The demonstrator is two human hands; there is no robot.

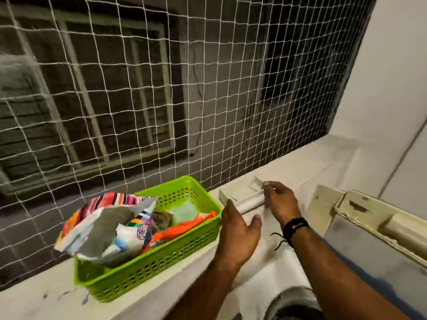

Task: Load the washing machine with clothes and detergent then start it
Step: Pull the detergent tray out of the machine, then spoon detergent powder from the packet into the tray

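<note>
Detergent drawer (240, 195), a pale, boxy plastic tray with ribbed compartments and a rounded front bar, sits at about two o'clock in the view on a white cloth-covered ledge (300, 167). Right hand (280, 200) pinches its right end with curled fingers; left hand (239, 232) hovers loose and spread just beside its left end, whether touching cannot be told. At nine o'clock of the drawer, a perforated lime-green plastic basket (161, 262) holds a torn, striped glossy packet (104, 227). Knotted white netting (161, 88) spans twelve o'clock.
</note>
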